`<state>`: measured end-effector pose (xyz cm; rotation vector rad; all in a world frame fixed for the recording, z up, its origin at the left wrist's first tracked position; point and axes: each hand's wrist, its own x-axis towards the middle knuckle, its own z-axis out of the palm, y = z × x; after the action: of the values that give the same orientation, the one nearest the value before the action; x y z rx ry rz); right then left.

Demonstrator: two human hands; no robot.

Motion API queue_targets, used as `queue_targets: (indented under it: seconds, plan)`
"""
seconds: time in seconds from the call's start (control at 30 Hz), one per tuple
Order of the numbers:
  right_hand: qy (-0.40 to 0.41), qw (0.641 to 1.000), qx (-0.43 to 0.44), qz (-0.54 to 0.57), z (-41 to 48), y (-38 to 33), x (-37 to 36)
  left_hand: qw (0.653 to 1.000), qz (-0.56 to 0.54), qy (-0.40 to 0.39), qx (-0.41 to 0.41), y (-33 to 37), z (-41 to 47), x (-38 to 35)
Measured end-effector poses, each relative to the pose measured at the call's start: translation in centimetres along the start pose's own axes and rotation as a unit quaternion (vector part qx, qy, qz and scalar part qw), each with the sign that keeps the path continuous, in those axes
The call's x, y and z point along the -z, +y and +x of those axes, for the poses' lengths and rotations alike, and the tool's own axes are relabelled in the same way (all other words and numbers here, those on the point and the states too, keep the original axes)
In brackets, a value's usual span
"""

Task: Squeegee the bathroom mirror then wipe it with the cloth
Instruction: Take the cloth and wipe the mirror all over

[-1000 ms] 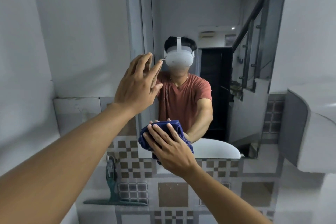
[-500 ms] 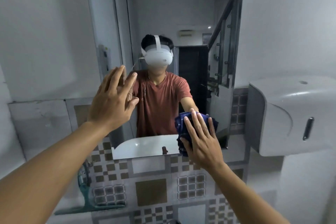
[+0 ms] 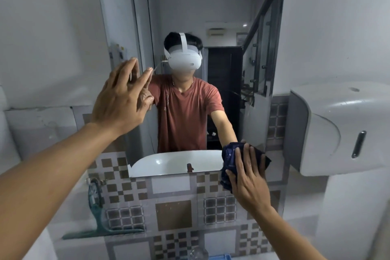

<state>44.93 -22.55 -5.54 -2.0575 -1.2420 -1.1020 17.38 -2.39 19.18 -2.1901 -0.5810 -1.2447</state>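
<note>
The tall bathroom mirror point(image 3: 228, 6) hangs on the wall ahead and reflects a person in a red shirt. My right hand point(image 3: 247, 175) presses a dark blue cloth point(image 3: 230, 154) flat against the mirror's lower right corner. My left hand point(image 3: 120, 99) rests open with fingers spread on the mirror's left edge and holds nothing. A green squeegee point(image 3: 99, 217) leans against the tiled wall at lower left, apart from both hands.
A grey wall dispenser point(image 3: 337, 129) juts out just right of the mirror, close to my right hand. Checkered tiles point(image 3: 173, 213) cover the wall below the mirror. A white basin shows only as a reflection.
My right hand has slid the cloth rightward along the mirror's bottom edge to the lower right corner. My left hand stays flat on the left edge.
</note>
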Motion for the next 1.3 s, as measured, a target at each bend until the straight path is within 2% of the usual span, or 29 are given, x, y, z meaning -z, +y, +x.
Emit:
queue_targets:
  seconds: [0.2, 0.47, 0.7, 0.9, 1.1, 1.3]
  plan:
    - [0.018, 0.989, 0.141, -0.038, 1.1, -3.2, -0.8, 1.0, -0.008, 0.011, 0.012, 0.4, 0.1, 0.1]
    - [0.046, 0.969, 0.238, -0.055, 2.7, -10.0, -3.1, 0.999, 0.005, 0.01, -0.036, -1.3, 0.4, 0.7]
    - [0.037, 0.954, 0.297, -0.025, 4.9, -16.5, -2.5, 0.998, 0.013, 0.013, -0.055, -2.1, 0.6, 0.3]
    - [-0.006, 0.932, 0.363, -0.014, 6.2, -20.6, -3.0, 0.999, -0.006, 0.007, -0.049, -2.1, 0.5, 0.2]
    - [-0.032, 0.916, 0.401, 0.015, 5.7, -21.9, -3.1, 0.998, -0.016, -0.014, -0.061, -2.4, 0.5, 0.8]
    - [-0.146, 0.883, 0.438, 0.082, 2.9, -22.7, -2.3, 0.997, -0.04, -0.034, -0.059, -2.2, 0.1, 2.0]
